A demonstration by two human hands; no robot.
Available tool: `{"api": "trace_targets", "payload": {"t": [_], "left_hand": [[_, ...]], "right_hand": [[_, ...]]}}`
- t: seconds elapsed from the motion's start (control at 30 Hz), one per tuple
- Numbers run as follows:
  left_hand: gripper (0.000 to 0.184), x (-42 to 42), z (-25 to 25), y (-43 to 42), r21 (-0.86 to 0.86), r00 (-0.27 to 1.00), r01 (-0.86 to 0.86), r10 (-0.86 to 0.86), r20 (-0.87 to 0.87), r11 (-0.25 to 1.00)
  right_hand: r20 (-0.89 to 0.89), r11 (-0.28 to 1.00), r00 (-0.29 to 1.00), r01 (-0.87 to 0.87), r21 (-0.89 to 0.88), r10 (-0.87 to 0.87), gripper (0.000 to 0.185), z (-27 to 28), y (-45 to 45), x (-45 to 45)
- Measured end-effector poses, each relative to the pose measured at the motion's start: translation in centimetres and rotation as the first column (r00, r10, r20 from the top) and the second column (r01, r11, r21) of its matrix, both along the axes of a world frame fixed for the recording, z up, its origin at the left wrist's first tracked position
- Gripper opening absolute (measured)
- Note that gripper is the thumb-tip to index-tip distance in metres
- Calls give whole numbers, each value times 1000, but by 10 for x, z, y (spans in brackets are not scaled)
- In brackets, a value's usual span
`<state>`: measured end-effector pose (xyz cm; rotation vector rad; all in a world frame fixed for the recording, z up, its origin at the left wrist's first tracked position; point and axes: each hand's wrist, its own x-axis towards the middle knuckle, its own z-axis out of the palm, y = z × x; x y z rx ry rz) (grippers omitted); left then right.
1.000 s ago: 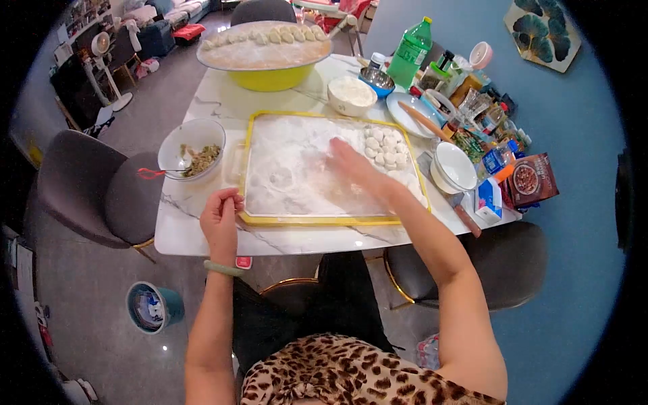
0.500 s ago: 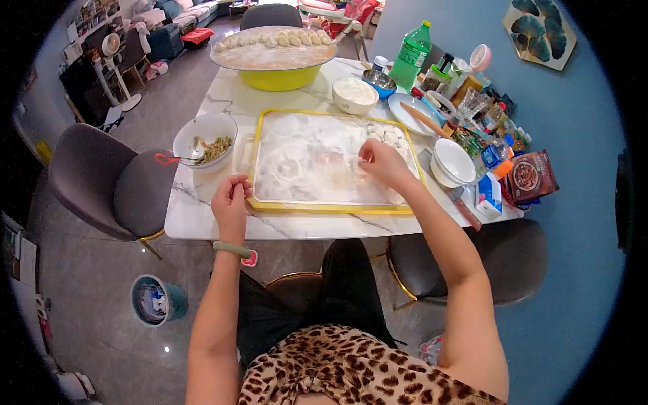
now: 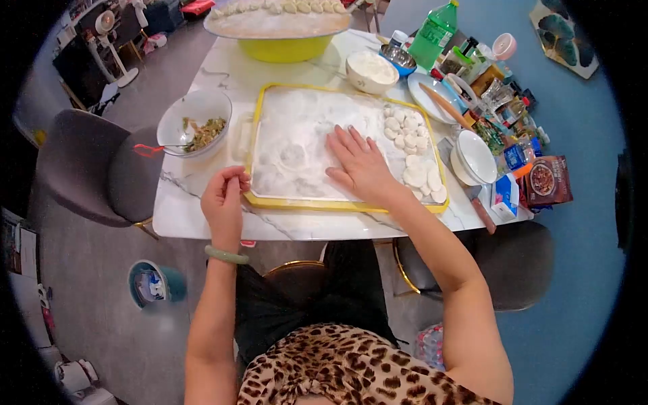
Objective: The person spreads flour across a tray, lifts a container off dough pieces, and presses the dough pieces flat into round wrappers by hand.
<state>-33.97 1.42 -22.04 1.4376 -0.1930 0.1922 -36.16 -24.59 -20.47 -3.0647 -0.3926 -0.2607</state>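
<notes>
Palm down and fingers spread, my right hand point(image 3: 363, 165) lies on the floured surface of the yellow-rimmed board point(image 3: 344, 204); anything under the palm is hidden. To its right are several small round dough pieces point(image 3: 403, 128), with several flattened dough discs point(image 3: 424, 174) nearer the front edge. My left hand point(image 3: 225, 194) is at the board's front left corner, its fingers curled and thumb pressed to them; whatever they may hold is hidden. Behind that hand stands a white bowl point(image 3: 225, 115) with chopped filling and a red-handled utensil.
A yellow basin point(image 3: 287, 48) bears a round tray of dumplings point(image 3: 307, 7). Right of the board are a flour bowl point(image 3: 372, 71), a rolling pin point(image 3: 444, 104) on a plate, a white bowl point(image 3: 474, 156), a knife point(image 3: 482, 214), a green bottle point(image 3: 435, 35) and several jars.
My right hand has moved left from the dough pieces to the board's middle, and its fingers have opened out flat. The discs at the right now show. My left hand stays curled at the corner.
</notes>
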Motion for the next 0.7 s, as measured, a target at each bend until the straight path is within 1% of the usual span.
{"api": "trace_targets", "payload": {"t": [0.1,0.17,0.2,0.23,0.3,0.37,0.4,0.47,0.5,0.53,0.6,0.63,0.67,0.7], "left_hand": [[15,2,4,-3,-20,1000,-9,9,27,1000],[15,3,0,1,7,1000,10,-10,20,1000],[15,4,-1,1,7,999,9,-9,37,1000],[15,3,-2,2,-12,999,10,-9,31,1000],[15,1,0,1,-33,1000,15,-14,26,999],[15,0,2,0,2,999,-10,10,39,1000],[15,-1,1,1,0,999,-8,8,45,1000],[16,3,0,1,24,998,-1,0,58,1000],[16,5,-1,1,24,997,11,-12,70,1000],[16,5,-3,1,27,998,-5,4,59,1000],[16,4,-6,1,34,999,-3,2,46,999],[16,3,-4,1,15,999,-8,7,39,1000],[16,2,-1,0,-3,999,-11,11,33,1000],[16,0,2,1,42,1000,-15,14,16,999]], "right_hand": [[66,1000,998,9,-15,-8,60,6,1,0],[39,1000,999,-1,16,0,57,2,1,0],[56,1000,998,-2,17,1,57,-1,-5,6],[14,984,995,-100,145,99,54,-5,-17,15],[-13,944,980,-186,271,197,52,10,-32,20],[7,839,999,-47,542,51,42,41,-35,13],[13,840,999,-48,541,49,42,41,-37,10],[-124,966,992,52,254,-21,32,37,-40,0],[-75,975,997,25,220,-9,24,31,-36,-3],[-66,975,998,37,220,-23,24,30,-32,-5],[-81,932,991,125,339,-103,21,27,-27,-12],[-135,862,976,216,458,-173,19,32,-21,-21],[-131,856,972,233,463,-194,19,29,-22,-26],[-99,858,978,208,470,-183,19,26,-24,-29]]}}
